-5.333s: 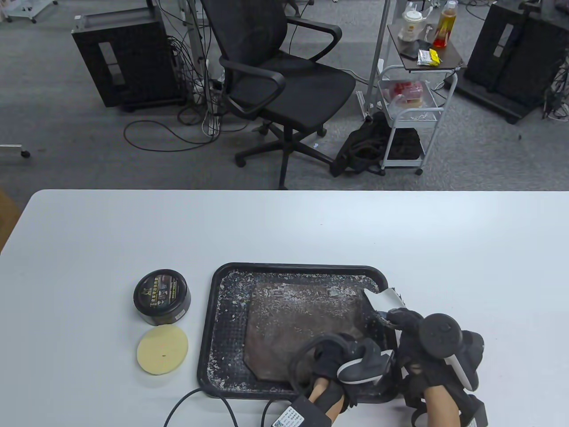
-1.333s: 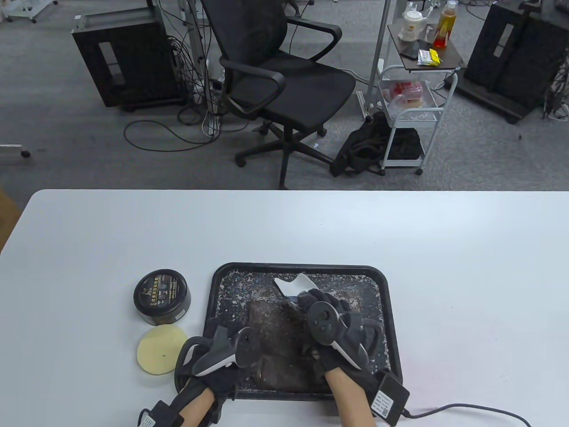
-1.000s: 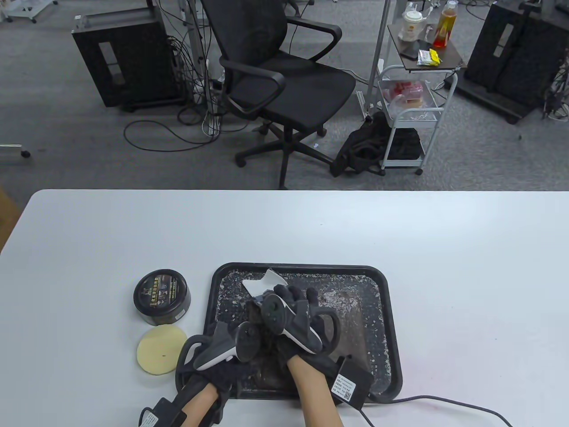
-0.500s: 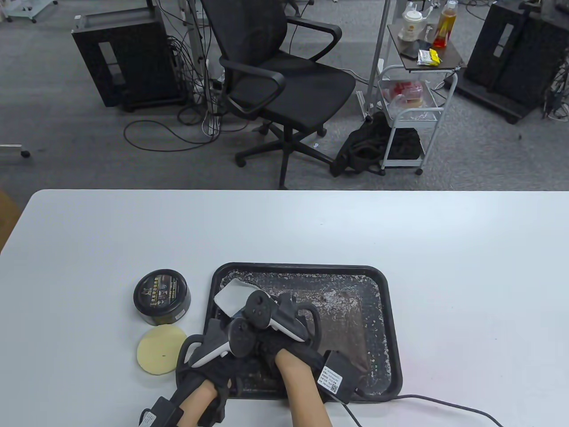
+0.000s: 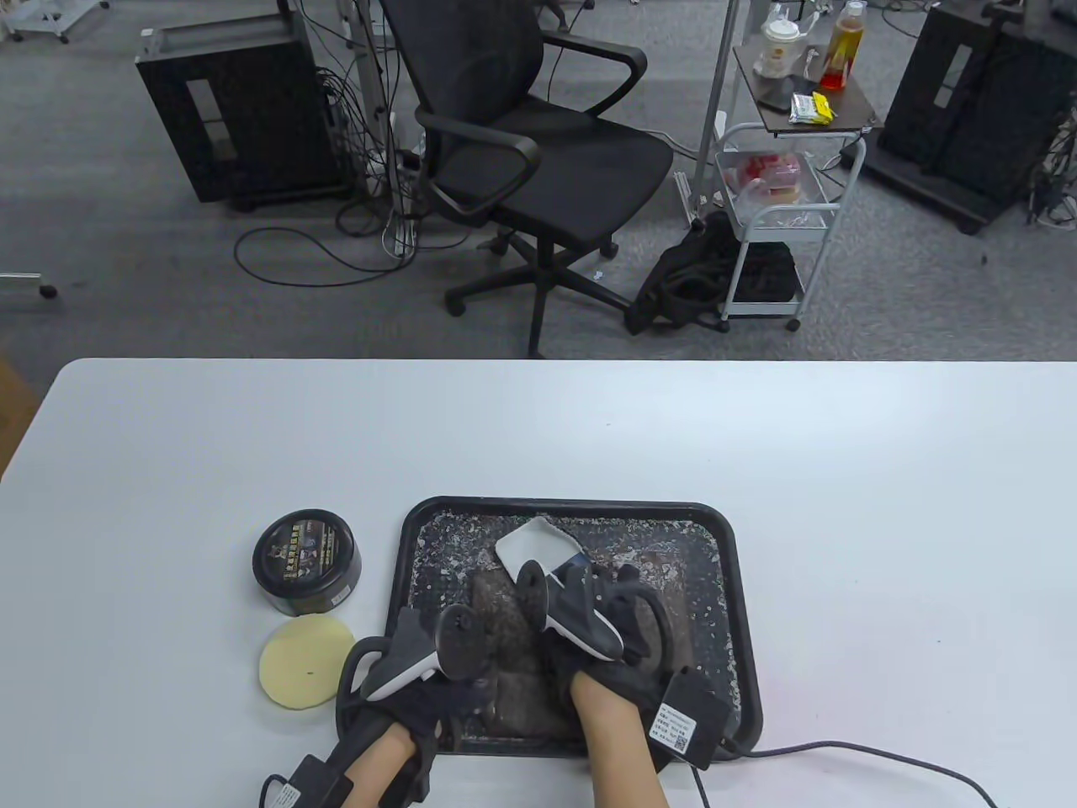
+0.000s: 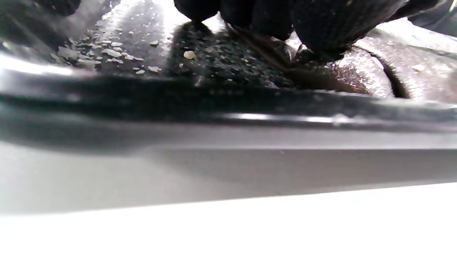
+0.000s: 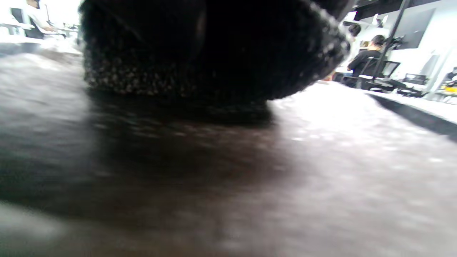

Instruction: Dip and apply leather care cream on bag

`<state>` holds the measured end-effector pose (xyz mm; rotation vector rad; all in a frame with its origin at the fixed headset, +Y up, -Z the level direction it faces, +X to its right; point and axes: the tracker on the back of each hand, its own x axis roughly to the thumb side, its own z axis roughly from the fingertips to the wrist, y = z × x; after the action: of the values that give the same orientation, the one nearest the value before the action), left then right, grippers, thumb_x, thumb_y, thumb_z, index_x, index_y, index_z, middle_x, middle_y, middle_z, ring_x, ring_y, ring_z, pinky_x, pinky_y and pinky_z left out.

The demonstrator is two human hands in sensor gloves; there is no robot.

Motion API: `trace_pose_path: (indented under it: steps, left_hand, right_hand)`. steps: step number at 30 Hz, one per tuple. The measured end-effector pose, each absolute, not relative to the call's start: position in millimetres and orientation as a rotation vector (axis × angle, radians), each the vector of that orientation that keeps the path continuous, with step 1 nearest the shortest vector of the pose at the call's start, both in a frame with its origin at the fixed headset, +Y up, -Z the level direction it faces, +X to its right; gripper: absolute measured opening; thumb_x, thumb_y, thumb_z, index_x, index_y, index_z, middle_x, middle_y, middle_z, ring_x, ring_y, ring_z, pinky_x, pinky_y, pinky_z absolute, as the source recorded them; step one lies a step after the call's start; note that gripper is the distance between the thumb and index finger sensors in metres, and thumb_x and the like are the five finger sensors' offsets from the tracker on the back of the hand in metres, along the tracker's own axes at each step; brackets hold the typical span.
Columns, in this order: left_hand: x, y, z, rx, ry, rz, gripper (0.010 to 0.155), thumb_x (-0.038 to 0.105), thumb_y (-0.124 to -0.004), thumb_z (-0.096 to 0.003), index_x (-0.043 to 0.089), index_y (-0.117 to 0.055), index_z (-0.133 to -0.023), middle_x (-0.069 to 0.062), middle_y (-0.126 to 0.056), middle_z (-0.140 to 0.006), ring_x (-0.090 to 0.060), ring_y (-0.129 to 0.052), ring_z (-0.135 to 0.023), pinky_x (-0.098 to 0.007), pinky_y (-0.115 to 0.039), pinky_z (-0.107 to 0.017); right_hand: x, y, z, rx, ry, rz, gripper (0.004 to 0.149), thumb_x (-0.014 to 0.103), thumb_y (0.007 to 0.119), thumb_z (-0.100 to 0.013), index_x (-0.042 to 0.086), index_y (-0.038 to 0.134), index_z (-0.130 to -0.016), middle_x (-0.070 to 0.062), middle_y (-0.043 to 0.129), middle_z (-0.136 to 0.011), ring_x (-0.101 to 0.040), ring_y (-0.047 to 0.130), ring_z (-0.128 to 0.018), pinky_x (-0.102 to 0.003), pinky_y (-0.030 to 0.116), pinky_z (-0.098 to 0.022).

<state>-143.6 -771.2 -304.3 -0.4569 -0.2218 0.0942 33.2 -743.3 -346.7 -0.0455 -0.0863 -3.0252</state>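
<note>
A brown leather bag (image 5: pixel 505 619) lies flat in a black tray (image 5: pixel 589 506) speckled with white flakes. My right hand (image 5: pixel 580 602) holds a white cloth (image 5: pixel 534 547) against the bag's far middle part. In the right wrist view the glove (image 7: pixel 200 50) lies low over the bag's leather (image 7: pixel 250 178). My left hand (image 5: pixel 421 673) is at the tray's near left corner. Its fingertips (image 6: pixel 314 28) press down on the bag's edge (image 6: pixel 314 80) just inside the tray rim (image 6: pixel 214 103). A closed black cream tin (image 5: pixel 307 560) stands left of the tray.
A round yellow sponge pad (image 5: pixel 307 662) lies in front of the tin. A cable (image 5: pixel 883 753) runs from my right wrist along the table's near edge. Beyond the table stand an office chair (image 5: pixel 522 143) and a white cart (image 5: pixel 782 194).
My right hand swept the cloth leftward over the bag from the tray's right edge to its far left, then came back towards the middle. My left hand moved to the tray's near left corner.
</note>
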Motion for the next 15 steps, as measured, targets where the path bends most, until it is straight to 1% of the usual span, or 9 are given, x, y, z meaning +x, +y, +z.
trace_pose_path:
  steps: [9, 15]
  left_hand:
    - [-130.0, -765.4, -301.4, -0.423, -0.222, -0.021, 0.059, 0.054, -0.072, -0.0401, 0.04, -0.059, -0.096, 0.014, -0.051, -0.11, -0.015, -0.055, -0.109, -0.056, -0.047, -0.079]
    - [-130.0, -765.8, -301.5, -0.428, -0.226, -0.017, 0.059, 0.054, -0.072, -0.0402, 0.04, -0.059, -0.096, 0.013, -0.051, -0.11, -0.015, -0.055, -0.109, -0.056, -0.048, -0.079]
  right_hand:
    - [57.9, -739.6, -347.6, 0.164, -0.098, -2.898, 0.048, 0.02, 0.078, -0.042, 0.036, 0.086, -0.086, 0.003, 0.083, -0.097, -0.033, 0.087, -0.09, -0.059, 0.06, -0.068]
    - [84.5, -739.6, -347.4, 0.302, -0.178, -2.861, 0.049, 0.02, 0.077, -0.042, 0.036, 0.083, -0.087, 0.002, 0.082, -0.098, -0.033, 0.087, -0.09, -0.059, 0.061, -0.068]
